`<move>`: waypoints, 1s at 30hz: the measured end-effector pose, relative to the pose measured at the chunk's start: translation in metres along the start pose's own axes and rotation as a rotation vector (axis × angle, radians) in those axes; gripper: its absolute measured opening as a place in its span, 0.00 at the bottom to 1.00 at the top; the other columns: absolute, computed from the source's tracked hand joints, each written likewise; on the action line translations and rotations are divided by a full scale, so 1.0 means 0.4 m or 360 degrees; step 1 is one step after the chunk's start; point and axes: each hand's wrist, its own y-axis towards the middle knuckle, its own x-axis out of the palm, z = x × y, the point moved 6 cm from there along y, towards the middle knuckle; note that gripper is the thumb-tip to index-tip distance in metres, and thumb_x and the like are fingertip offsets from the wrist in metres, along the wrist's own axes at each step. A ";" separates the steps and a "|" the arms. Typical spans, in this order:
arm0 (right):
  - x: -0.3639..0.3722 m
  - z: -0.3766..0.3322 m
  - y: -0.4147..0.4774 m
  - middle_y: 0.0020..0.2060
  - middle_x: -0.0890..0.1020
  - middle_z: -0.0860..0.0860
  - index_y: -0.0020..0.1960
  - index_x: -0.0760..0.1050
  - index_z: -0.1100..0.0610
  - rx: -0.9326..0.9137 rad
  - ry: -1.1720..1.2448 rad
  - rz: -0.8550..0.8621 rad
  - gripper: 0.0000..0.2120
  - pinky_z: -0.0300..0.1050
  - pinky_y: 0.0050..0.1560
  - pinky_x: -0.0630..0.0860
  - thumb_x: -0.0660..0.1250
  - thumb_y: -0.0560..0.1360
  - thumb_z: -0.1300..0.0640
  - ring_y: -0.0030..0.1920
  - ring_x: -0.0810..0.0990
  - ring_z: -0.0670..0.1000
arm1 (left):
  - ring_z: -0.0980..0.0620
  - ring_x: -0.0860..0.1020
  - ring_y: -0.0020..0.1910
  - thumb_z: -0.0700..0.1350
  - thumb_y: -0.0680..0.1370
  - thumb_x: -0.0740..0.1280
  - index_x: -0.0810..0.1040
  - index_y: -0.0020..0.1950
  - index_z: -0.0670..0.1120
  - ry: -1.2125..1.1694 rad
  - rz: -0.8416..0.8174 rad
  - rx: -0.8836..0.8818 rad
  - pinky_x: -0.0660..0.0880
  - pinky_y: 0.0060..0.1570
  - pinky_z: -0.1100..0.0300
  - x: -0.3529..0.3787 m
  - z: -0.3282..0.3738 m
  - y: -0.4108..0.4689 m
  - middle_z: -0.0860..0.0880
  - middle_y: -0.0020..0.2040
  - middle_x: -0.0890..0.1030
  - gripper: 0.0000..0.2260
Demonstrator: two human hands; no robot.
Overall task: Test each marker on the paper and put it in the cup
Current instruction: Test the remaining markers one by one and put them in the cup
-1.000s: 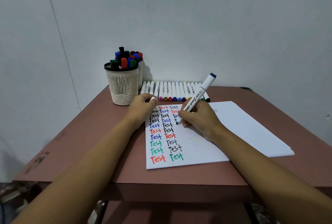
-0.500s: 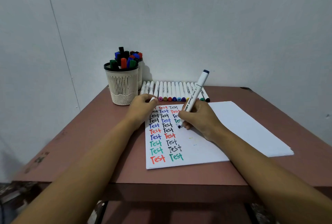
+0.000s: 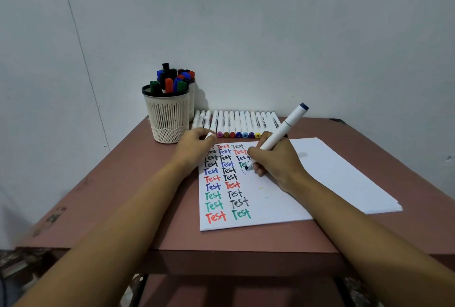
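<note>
My right hand point(image 3: 275, 161) grips the marker point(image 3: 283, 129), which has tilted further right while it starts a new word on the paper point(image 3: 320, 173). My left hand point(image 3: 194, 146) pinches its cap point(image 3: 209, 136). Cup point(image 3: 167, 114) next.

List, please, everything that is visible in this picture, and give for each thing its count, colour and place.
table: one, reddish brown, under everything.
paper: one stack, white, on the table; the top sheet bears "Test" words in black, red, blue and green.
front cup: one, cream, slotted, back left of the table.
rear cup: one, pale, behind the front cup, mostly hidden.
standing markers: several, with black, blue, red and green caps, in the cups.
lying markers: more than ten, white barrels, in a row at the table's back.
held marker: one, white with a dark blue end, tip at the paper.
white cap: one, small, in the left fingers.
left hand: holds the white cap at the paper's top left corner.
right hand: grips the held marker.
</note>
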 end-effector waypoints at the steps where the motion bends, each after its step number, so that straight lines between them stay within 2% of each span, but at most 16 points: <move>1: -0.001 0.000 0.000 0.27 0.73 0.58 0.33 0.64 0.59 0.0001 -0.0013 0.0006 0.14 0.38 0.23 0.70 0.66 0.70 0.70 0.21 0.73 0.48 | 0.52 0.76 0.48 0.43 0.79 0.62 0.79 0.57 0.42 0.0005 -0.0002 0.0000 0.72 0.50 0.59 0.000 0.000 -0.001 0.49 0.46 0.79 0.11; 5: 0.001 -0.001 -0.001 0.27 0.72 0.58 0.33 0.62 0.59 0.0008 -0.0056 0.0008 0.15 0.39 0.23 0.70 0.67 0.70 0.70 0.21 0.73 0.48 | 0.51 0.77 0.49 0.44 0.79 0.62 0.79 0.57 0.42 0.0008 -0.0009 -0.0010 0.73 0.53 0.56 0.001 0.002 -0.002 0.49 0.46 0.79 0.11; 13: 0.001 0.001 0.001 0.29 0.72 0.59 0.33 0.62 0.58 -0.0007 -0.0001 0.0000 0.16 0.40 0.24 0.71 0.66 0.70 0.71 0.21 0.73 0.50 | 0.53 0.76 0.48 0.44 0.79 0.62 0.78 0.57 0.43 0.0031 -0.0010 0.0000 0.69 0.48 0.62 0.001 0.001 -0.003 0.49 0.48 0.79 0.11; 18: 0.000 0.005 0.002 0.23 0.69 0.54 0.32 0.60 0.57 0.0008 -0.0051 0.0045 0.17 0.38 0.22 0.66 0.66 0.71 0.69 0.19 0.70 0.47 | 0.54 0.75 0.46 0.44 0.79 0.62 0.79 0.56 0.43 0.0054 -0.0016 0.0008 0.68 0.46 0.62 0.001 0.000 -0.003 0.49 0.46 0.79 0.10; 22: -0.012 0.009 0.006 0.24 0.68 0.53 0.33 0.60 0.57 -0.0036 -0.0050 0.0145 0.16 0.40 0.24 0.67 0.66 0.70 0.69 0.20 0.70 0.47 | 0.54 0.75 0.46 0.44 0.78 0.62 0.79 0.56 0.43 0.0053 -0.0013 0.0009 0.68 0.46 0.62 0.000 -0.001 -0.003 0.49 0.46 0.79 0.10; 30: -0.009 0.007 0.005 0.24 0.68 0.54 0.32 0.60 0.57 -0.0043 -0.0067 0.0112 0.17 0.39 0.23 0.67 0.66 0.70 0.68 0.19 0.70 0.47 | 0.54 0.75 0.47 0.44 0.79 0.62 0.79 0.56 0.43 0.0071 -0.0010 0.0010 0.68 0.46 0.61 -0.001 0.002 -0.006 0.50 0.47 0.79 0.10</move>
